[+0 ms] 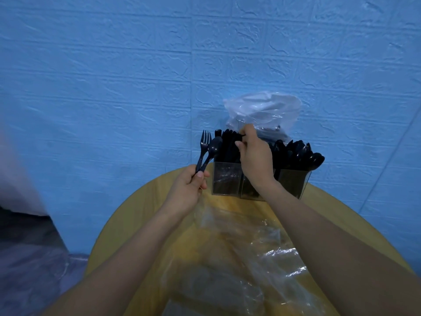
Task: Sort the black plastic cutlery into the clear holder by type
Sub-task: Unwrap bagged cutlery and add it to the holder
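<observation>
Left hand (187, 187), fingers curled around the handles of a black fork (203, 147) and black spoon (211, 152), raised just left of the clear holder (259, 182) at the far edge of the round yellow table (127, 215). Right hand (254, 159) above the holder's middle compartment, pinching a black piece among standing cutlery. Spoons (298, 153) filling the right compartment. Clear bag (264, 112) behind the holder; plastic sheet (246, 252) across the tabletop.

Holder (227, 179) on the table's (127, 215) far edge; bag (264, 110) behind it; fork (204, 144) and spoon (213, 148) left; wrap (239, 247) near.
</observation>
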A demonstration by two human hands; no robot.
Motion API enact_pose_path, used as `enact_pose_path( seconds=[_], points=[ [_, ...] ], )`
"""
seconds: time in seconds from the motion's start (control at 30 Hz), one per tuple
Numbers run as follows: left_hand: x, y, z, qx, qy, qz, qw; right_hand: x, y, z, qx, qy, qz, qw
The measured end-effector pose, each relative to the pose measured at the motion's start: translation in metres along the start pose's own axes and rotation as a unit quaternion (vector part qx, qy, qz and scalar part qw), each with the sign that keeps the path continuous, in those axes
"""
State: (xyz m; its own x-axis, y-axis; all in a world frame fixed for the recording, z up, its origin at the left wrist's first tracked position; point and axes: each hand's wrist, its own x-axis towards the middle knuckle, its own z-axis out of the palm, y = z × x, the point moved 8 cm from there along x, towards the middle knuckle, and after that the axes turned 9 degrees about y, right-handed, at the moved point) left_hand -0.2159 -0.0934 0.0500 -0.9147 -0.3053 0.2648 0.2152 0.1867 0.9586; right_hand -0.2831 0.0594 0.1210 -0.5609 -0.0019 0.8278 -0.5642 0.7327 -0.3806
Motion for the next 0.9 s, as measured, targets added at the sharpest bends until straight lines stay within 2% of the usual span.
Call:
enact_pose_path(
  seconds=[0.13, 0.23, 0.37, 0.47, 0.57, 0.67, 0.73, 0.8, 0.9],
  points=[
    [-0.003, 0.000, 0.005, 0.001, -0.028, -0.002, 1.000, 0.000, -0.002, 0.007, -0.017, -0.037, -0.011, 0.999],
    [-0.008, 0.001, 0.014, -0.010, -0.058, -0.004, 0.998, 0.003, -0.008, -0.010, 0.077, -0.021, 0.034, 0.996],
    [-0.021, 0.007, 0.037, -0.026, -0.126, -0.003, 0.992, -0.007, 0.006, -0.014, 0.253, -0.114, 0.209, 0.938],
    [-0.032, 0.013, 0.055, -0.029, -0.171, 0.000, 0.985, -0.017, 0.023, -0.021, 0.318, -0.125, 0.291, 0.893],
    [-0.037, 0.016, 0.067, -0.013, -0.188, 0.007, 0.982, -0.013, 0.043, -0.042, 0.341, -0.076, 0.339, 0.874],
    [-0.038, 0.013, 0.071, 0.004, -0.185, 0.004, 0.983, -0.001, 0.071, -0.077, 0.340, 0.037, 0.387, 0.856],
    [-0.036, 0.011, 0.066, -0.001, -0.152, -0.005, 0.988, 0.005, 0.085, -0.103, 0.352, 0.105, 0.401, 0.839],
    [-0.030, 0.009, 0.060, -0.017, -0.108, -0.015, 0.994, 0.007, 0.090, -0.122, 0.329, 0.135, 0.378, 0.855],
    [-0.023, 0.006, 0.059, -0.037, -0.078, -0.018, 0.996, 0.006, 0.080, -0.133, 0.246, 0.132, 0.299, 0.913]
  ],
)
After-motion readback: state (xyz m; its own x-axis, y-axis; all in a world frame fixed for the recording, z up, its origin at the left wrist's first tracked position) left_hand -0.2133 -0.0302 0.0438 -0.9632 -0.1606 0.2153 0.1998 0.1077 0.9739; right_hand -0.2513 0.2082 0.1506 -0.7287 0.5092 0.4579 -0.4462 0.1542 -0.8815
